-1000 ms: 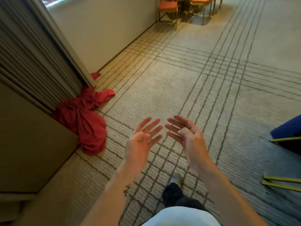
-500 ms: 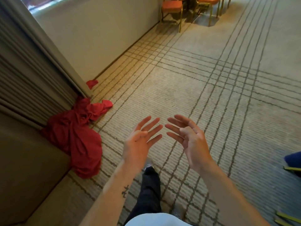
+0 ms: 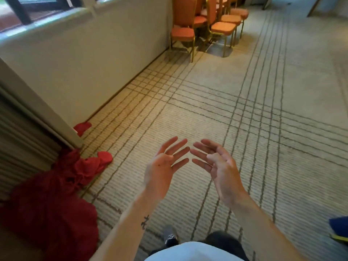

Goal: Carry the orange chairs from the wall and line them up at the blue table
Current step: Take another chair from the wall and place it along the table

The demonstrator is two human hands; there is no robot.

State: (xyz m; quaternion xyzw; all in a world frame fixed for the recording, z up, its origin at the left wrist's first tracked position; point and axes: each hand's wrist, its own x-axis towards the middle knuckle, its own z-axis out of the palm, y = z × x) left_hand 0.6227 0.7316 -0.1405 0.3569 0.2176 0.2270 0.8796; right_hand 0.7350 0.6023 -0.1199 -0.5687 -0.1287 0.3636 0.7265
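Several orange chairs (image 3: 203, 25) with gold legs stand grouped against the white wall at the far end of the carpet, top centre of the view. My left hand (image 3: 163, 166) and my right hand (image 3: 218, 164) are raised side by side in front of me, palms facing each other, fingers straight and spread, holding nothing. Both hands are well short of the chairs. A blue edge (image 3: 339, 226), probably the blue table's cloth, shows at the lower right border.
A heap of red cloth (image 3: 54, 194) lies on the floor at the left, beside a ribbed partition (image 3: 22, 132). A small red scrap (image 3: 82, 127) sits at the wall's foot. Striped carpet (image 3: 207, 102) stretches ahead. My dark trouser legs and shoe show below.
The view has moved forward and tilted up: the chairs are nearer and more of them show, the red cloth has slid down-left. My hands keep the same raised, empty pose.
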